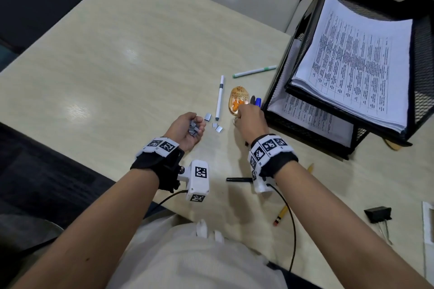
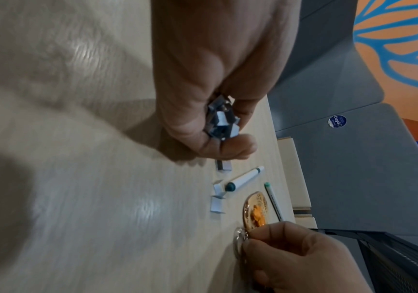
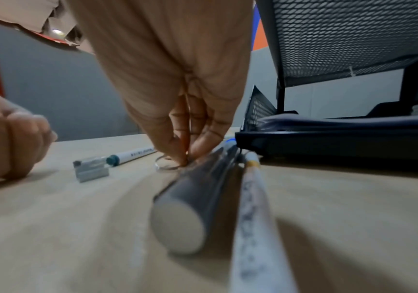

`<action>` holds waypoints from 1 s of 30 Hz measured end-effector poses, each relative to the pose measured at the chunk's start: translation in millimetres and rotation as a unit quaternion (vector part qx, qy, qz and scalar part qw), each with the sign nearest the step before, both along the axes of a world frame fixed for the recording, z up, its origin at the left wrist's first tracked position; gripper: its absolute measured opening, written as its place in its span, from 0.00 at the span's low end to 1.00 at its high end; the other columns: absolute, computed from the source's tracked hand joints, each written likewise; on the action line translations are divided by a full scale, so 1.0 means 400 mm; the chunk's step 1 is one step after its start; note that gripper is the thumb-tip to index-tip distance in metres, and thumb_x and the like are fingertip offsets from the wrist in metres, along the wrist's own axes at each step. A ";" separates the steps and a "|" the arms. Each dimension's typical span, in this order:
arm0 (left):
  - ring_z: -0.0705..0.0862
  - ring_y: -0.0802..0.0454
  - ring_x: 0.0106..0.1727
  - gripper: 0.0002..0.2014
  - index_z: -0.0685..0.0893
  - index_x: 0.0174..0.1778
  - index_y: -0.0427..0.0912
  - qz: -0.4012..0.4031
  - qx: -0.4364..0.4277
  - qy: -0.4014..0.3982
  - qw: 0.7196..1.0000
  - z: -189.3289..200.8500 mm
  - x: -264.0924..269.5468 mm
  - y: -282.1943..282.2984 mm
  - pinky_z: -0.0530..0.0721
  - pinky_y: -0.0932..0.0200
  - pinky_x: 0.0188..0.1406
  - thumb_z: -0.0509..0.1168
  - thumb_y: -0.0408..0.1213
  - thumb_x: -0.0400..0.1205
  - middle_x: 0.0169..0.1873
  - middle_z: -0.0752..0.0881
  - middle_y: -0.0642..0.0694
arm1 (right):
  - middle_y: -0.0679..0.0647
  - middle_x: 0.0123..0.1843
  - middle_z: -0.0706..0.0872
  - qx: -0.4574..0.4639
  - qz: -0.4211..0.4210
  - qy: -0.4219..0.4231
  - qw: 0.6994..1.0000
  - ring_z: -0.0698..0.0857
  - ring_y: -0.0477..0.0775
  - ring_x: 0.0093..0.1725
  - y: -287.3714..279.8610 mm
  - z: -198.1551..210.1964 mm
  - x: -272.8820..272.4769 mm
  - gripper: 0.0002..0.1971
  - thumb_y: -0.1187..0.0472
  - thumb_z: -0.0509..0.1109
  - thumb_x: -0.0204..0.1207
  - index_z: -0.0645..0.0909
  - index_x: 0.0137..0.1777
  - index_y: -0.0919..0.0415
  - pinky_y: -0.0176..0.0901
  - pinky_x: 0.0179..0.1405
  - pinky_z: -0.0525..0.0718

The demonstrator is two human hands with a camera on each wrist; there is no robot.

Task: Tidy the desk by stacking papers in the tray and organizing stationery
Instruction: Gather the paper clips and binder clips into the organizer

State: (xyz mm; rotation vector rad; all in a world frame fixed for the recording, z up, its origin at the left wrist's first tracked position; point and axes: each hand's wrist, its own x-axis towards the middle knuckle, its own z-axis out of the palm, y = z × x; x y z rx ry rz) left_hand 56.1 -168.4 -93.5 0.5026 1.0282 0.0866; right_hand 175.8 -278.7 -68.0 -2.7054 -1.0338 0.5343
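Left hand [image 1: 187, 129] cupped, fingers curled round a staple clump [image 1: 194, 127], resting mid-table. Right hand [image 1: 251, 117] pinches the keyring [image 2: 239, 237] of an orange keychain [image 1: 237, 101] beside the tray [image 1: 305, 129]. Loose staples [image 1: 218, 128], white pen [image 1: 220, 98], green pen [image 1: 254, 71], markers [image 1: 257, 101] crowd around; papers [image 1: 357, 58] in the tray at the table's right edge.

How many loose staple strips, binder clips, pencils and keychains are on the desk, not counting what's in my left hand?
staple strips: 3
binder clip: 1
pencil: 1
keychain: 1
Total: 6
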 end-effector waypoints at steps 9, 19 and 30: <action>0.74 0.59 0.11 0.18 0.72 0.28 0.39 0.024 0.008 0.006 1.000 -0.006 -0.003 -0.006 0.74 0.76 0.13 0.51 0.37 0.85 0.12 0.78 0.48 | 0.63 0.43 0.84 0.097 -0.048 0.076 0.991 0.82 0.63 0.47 -0.003 0.015 -0.054 0.09 0.74 0.60 0.74 0.83 0.46 0.69 0.51 0.50 0.83; 0.75 0.59 0.11 0.18 0.72 0.28 0.40 0.024 0.001 0.007 1.000 -0.007 -0.016 -0.009 0.74 0.75 0.12 0.51 0.38 0.85 0.12 0.78 0.48 | 0.66 0.56 0.81 0.088 -0.019 0.057 0.994 0.79 0.58 0.51 -0.043 -0.009 -0.030 0.12 0.78 0.59 0.75 0.83 0.53 0.72 0.40 0.46 0.72; 0.74 0.58 0.11 0.18 0.72 0.28 0.40 0.029 0.002 0.008 1.000 -0.010 -0.017 -0.010 0.74 0.75 0.12 0.51 0.38 0.85 0.12 0.78 0.48 | 0.69 0.56 0.83 0.020 0.006 -0.016 1.000 0.81 0.65 0.55 -0.031 0.001 -0.034 0.14 0.78 0.55 0.76 0.78 0.56 0.72 0.44 0.41 0.70</action>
